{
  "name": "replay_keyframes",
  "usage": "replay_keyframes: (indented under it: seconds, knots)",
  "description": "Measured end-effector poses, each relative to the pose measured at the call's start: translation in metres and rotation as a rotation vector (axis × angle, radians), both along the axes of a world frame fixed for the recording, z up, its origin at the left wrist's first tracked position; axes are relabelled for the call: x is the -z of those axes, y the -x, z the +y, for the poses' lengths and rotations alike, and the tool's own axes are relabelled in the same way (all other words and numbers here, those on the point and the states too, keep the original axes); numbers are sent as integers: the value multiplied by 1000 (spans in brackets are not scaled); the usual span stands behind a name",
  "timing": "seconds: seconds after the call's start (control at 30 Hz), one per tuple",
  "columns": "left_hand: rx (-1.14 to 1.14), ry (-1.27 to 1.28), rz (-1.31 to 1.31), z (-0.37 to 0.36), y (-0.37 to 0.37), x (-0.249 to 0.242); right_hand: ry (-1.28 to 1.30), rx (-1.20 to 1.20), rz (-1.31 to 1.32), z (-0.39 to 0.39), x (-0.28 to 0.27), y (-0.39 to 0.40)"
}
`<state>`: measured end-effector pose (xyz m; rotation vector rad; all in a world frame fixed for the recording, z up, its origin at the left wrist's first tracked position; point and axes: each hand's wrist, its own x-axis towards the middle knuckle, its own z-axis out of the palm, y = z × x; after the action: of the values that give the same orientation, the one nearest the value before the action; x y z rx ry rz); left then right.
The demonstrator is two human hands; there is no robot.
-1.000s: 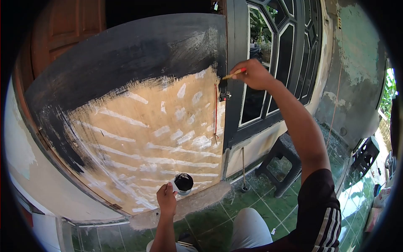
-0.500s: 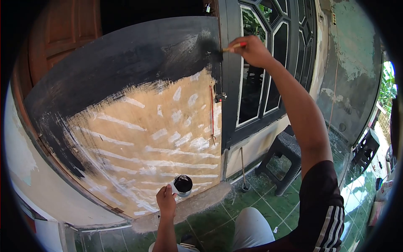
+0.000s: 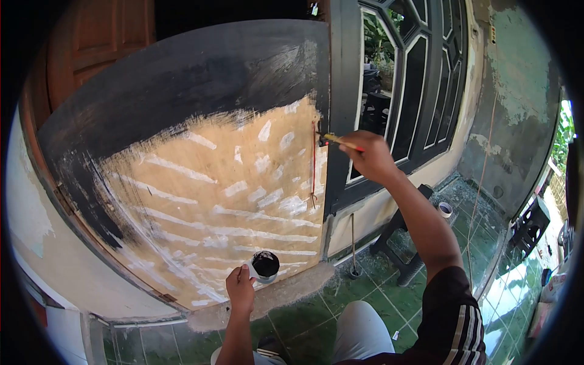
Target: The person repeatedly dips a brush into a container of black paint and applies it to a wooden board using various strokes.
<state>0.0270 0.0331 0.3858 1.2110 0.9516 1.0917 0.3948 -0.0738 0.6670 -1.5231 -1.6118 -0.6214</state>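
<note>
In my right hand [image 3: 370,158] is a paintbrush [image 3: 339,142] with a wooden, red-ended handle. Its tip overlaps the right edge of a wooden door panel [image 3: 228,176], near a small dark latch [image 3: 323,143] and a hanging red cord [image 3: 314,163]. Black paint covers the panel's curved top and left side, streaky along its lower border; bare wood with white filler strips shows below. My left hand [image 3: 241,291] grips a white cup [image 3: 266,280] by its side, low in front of the panel. Black paint [image 3: 266,263] lies inside it.
Right of the panel stands a black-framed window [image 3: 350,121] with white trim. A dark plastic stool [image 3: 398,255] stands under my right arm, with a roll of tape [image 3: 445,210] behind it. A thin stick [image 3: 352,243] leans at the wall above green floor tiles [image 3: 304,325].
My right hand has moved down with the paintbrush, from the panel's black upper right corner to latch height. My left hand holds the cup in nearly the same place. The view has shifted slightly.
</note>
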Motion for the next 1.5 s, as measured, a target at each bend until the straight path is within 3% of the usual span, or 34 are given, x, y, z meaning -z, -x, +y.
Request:
replay_keyframes:
  seconds: [0.17,0.43,0.67,0.8,1.0,1.1,1.2,1.5]
  knots:
    - [12,-8,-42,-1,-1,3,-166,-66,488,-41,12,67]
    - [19,-34,5,-19,-21,-18,412,-346,342,-12,110,153]
    - [63,-67,67,-20,-31,-20,631,-280,149,35,187,160]
    - [51,-113,79,-20,-34,-16,529,-304,220,36,178,155]
    - [44,-119,90,-22,-31,-16,691,-260,154,43,186,157]
    - [25,-120,95,-17,-31,-13,560,-313,410,28,164,160]
    - [0,-105,91,-12,-31,-12,428,-293,401,18,169,161]
    - [-8,-60,94,-6,-36,-8,436,-407,305,-10,184,153]
